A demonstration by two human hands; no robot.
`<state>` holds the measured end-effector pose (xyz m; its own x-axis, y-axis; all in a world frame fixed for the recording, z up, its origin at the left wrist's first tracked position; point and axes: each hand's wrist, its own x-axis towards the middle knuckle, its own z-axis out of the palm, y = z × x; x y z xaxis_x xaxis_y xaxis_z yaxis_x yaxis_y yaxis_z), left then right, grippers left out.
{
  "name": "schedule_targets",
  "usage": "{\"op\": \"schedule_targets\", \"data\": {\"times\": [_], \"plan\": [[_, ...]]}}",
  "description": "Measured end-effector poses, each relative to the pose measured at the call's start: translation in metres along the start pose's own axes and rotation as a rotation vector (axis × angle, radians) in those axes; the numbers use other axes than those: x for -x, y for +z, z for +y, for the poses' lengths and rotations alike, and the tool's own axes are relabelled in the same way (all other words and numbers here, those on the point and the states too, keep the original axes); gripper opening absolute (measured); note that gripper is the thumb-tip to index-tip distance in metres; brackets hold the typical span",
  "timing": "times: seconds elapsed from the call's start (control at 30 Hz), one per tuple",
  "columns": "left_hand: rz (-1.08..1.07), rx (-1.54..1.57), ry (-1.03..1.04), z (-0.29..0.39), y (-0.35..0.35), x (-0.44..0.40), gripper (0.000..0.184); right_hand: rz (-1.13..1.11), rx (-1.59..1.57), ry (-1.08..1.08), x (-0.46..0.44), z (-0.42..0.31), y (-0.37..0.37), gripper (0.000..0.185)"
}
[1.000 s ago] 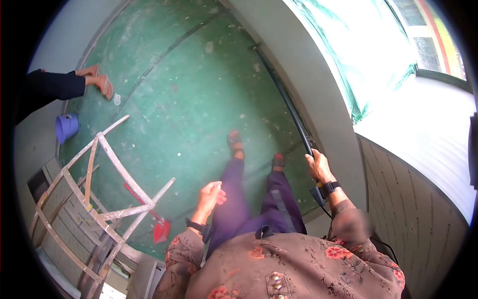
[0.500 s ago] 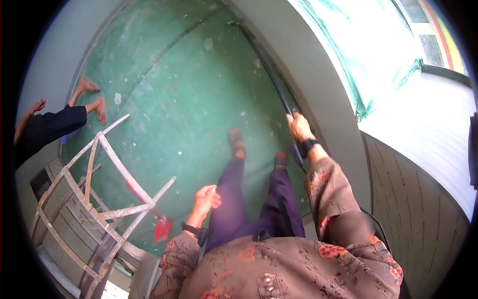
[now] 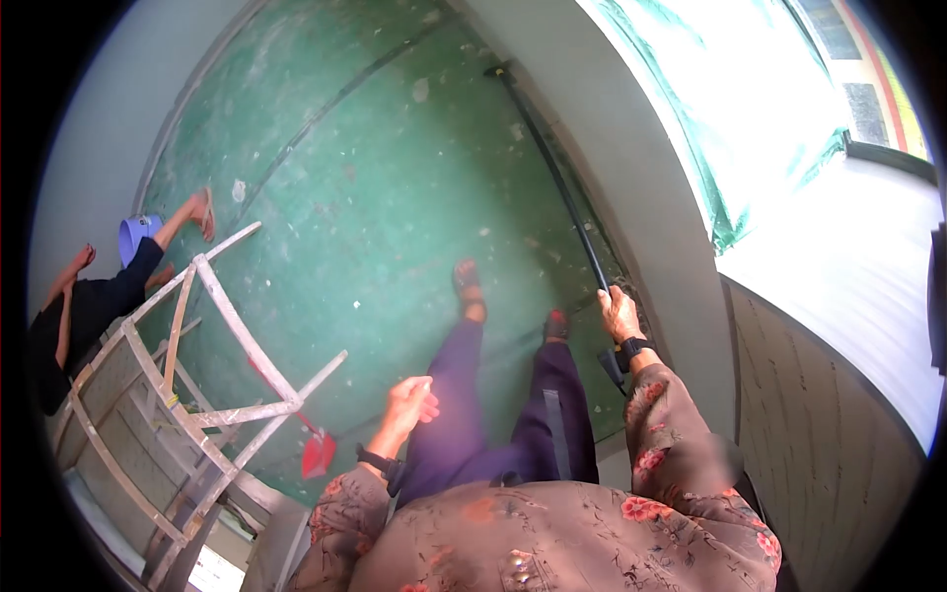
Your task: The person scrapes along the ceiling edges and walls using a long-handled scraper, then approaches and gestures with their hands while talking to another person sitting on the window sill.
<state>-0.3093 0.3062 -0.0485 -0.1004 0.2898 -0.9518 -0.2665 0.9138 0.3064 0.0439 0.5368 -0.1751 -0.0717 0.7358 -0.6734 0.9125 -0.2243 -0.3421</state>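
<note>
My right hand [image 3: 621, 316] is wrapped round a long black pole [image 3: 552, 168], near its lower end. The pole runs up along the foot of the wall, with a small dark head at its far end on the floor. A wider black part [image 3: 612, 369] sits at the near end, just behind my hand. My left hand [image 3: 409, 405] hangs in front of my thigh, its fingers curled in; whether anything is inside cannot be seen. Both wrists wear black bands.
A paint-spattered wooden stepladder [image 3: 247, 335] stands at left, with a red dustpan [image 3: 318, 454] beside it. Beyond are another person's leg [image 3: 178, 222] and a purple bucket [image 3: 133, 237]. A wall [image 3: 631, 187] borders the green floor [image 3: 395, 217] on the right.
My right hand and the pole have come back towards me, and the pole's head slid nearer along the wall. The other person has shifted, uncovering the bucket. My left hand barely moved.
</note>
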Motion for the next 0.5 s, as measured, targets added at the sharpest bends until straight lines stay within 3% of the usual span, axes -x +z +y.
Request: {"op": "schedule_targets", "data": {"times": [0.5], "plan": [[-0.005,-0.038,-0.054,-0.039,0.033,-0.016,0.034,0.066,-0.141,-0.111,-0.024,0.004,0.015,0.037]]}}
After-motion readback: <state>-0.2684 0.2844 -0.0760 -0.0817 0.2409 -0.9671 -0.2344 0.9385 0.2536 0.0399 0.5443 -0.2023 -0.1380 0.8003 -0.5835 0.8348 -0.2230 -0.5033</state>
